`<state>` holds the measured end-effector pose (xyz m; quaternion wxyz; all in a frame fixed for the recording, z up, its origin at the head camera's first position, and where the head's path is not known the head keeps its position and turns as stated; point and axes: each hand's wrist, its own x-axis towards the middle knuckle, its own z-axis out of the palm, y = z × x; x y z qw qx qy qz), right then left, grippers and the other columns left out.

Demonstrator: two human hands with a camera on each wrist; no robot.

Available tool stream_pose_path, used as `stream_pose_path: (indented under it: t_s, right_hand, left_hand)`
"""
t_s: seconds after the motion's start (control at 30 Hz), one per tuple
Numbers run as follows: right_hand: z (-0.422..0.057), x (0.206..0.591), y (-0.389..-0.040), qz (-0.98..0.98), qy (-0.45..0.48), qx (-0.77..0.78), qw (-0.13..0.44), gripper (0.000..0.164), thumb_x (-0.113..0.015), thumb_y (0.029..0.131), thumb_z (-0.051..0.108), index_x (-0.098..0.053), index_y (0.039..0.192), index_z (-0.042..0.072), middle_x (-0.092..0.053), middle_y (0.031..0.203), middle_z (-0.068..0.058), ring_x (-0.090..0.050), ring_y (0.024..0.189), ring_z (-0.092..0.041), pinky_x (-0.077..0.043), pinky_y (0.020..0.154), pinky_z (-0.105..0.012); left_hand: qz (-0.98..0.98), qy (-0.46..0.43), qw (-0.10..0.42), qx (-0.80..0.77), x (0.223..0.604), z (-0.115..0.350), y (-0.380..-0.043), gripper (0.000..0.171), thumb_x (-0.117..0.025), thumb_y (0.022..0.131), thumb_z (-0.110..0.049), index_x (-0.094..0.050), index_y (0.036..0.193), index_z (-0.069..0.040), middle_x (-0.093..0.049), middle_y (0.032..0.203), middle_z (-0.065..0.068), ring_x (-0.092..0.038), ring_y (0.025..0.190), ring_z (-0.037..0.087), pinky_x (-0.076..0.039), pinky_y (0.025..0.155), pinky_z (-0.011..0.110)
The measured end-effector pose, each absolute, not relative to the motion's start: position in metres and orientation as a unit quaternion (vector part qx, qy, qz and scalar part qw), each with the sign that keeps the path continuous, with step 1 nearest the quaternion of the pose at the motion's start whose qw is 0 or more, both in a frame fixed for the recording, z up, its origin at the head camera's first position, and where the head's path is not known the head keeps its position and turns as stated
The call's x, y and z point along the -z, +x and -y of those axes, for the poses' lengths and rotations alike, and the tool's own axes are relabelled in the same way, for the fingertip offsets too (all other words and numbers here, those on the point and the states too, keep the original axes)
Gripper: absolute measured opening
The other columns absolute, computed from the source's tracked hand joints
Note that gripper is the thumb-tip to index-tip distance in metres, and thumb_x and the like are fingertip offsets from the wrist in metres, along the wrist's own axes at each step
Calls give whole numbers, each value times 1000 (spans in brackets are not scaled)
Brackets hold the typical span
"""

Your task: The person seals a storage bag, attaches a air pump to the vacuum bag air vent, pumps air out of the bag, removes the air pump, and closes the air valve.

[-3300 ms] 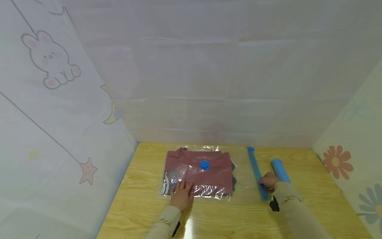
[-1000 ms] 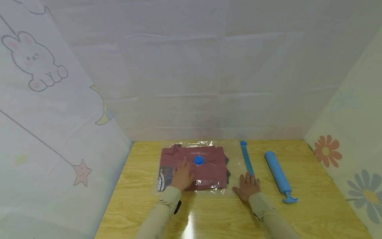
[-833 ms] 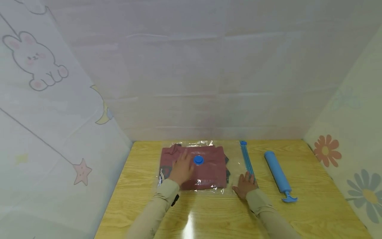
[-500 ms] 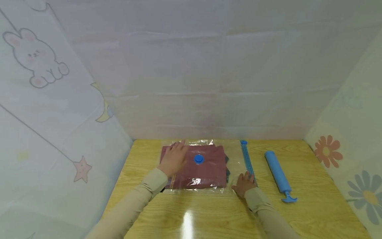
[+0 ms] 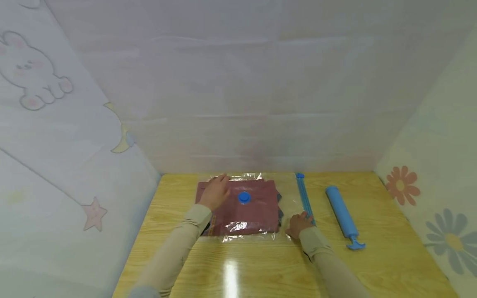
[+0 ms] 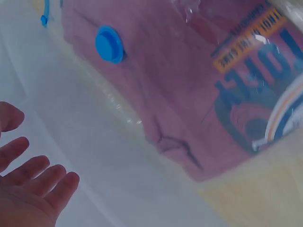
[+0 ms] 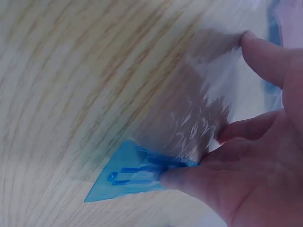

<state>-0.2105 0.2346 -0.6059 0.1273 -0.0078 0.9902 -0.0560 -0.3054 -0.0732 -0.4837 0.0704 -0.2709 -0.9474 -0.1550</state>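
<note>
A clear vacuum storage bag (image 5: 290, 194) lies flat on the table, with a folded dusky-red shirt (image 5: 257, 213) and some darker cloth inside. Its round blue valve (image 5: 244, 197) faces up. Along the right end runs a blue zip strip (image 5: 303, 192). My left hand (image 5: 216, 193) is over the bag's left part; the left wrist view shows its fingers (image 6: 40, 170) extended and apart from the bag. At the strip's near end, my right hand (image 5: 298, 225) touches the bag with spread fingers, one fingertip on the blue corner (image 7: 128, 175) in the right wrist view.
A blue hand pump (image 5: 342, 213) with a T-shaped handle lies right of the bag on the wooden table (image 5: 261, 269). Pale printed sheets (image 5: 223, 103) enclose the table at the back and on both sides.
My right hand has left the middle of the zip strip for its near corner. The left hand has slid from the bag's near edge up over its far left part. The whole pump now shows.
</note>
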Motion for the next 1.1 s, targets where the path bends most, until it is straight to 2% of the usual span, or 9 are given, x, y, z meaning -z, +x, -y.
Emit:
stream_pose_path:
  t_s: [0.17,0.33,0.43,0.53,0.6,0.67,0.83,1.1]
  right_hand:
    - [-233,599,-214,-986,-12,65,154,46,-65,77,36,-61,96,-6,-54,112,-31,-29,115,-59,-23,90,-71]
    - [-239,603,-217,-983,-7,66,170,41,-66,76,35,-64,95,-1,-54,112,-34,-27,115,-63,-22,88,-74]
    - [-241,602,-217,-984,-3,66,166,43,-68,75,36,-65,96,-1,-54,112,-34,-28,114,-63,-22,88,-73]
    - [-241,597,-215,-984,-2,73,164,43,-69,74,36,-65,95,-1,-55,110,-35,-29,114,-63,-22,88,-73]
    - [-239,593,-213,-984,-3,72,163,44,-70,73,35,-64,96,-2,-56,108,-33,-30,113,-63,-23,88,-73]
    - [-238,591,-211,-984,-4,71,161,44,-70,73,35,-64,95,-2,-58,106,-32,-31,112,-63,-23,87,-73]
    - [-237,592,-208,-984,-9,68,162,38,-69,74,35,-64,90,0,-57,107,-33,-31,112,-63,-24,86,-73]
    - [-236,589,-207,-982,-9,78,170,37,-69,75,33,-64,91,-1,-52,111,-38,-27,113,-65,-22,86,-74]
  left_hand:
    - [952,-211,26,222,516,56,-315,44,-55,86,-21,-45,128,-10,-46,132,12,-51,113,28,-45,90,41]
    - [948,-165,28,270,558,40,-315,46,-53,83,-22,-47,127,-8,-49,128,14,-52,110,32,-44,90,46]
    - [956,-151,32,249,578,35,-313,49,-54,83,-26,-46,129,-11,-40,137,16,-40,122,37,-36,94,57]
    - [973,-129,19,192,591,32,-309,53,-53,86,-37,-40,135,-24,-24,146,14,-20,133,40,-20,95,70]
    - [980,-113,5,161,596,30,-307,54,-49,87,-45,-35,137,-33,-15,150,12,-9,135,42,-12,93,74]
    - [983,-99,-11,155,598,28,-305,55,-45,88,-50,-29,139,-36,-10,151,11,-3,136,42,-6,93,75]
    - [980,-79,-28,179,598,21,-303,53,-41,89,-51,-29,139,-36,-13,151,9,-2,136,41,-3,93,74]
    - [981,-74,-44,175,608,13,-306,51,-45,89,-48,-28,137,-42,-13,151,8,-2,136,43,1,88,78]
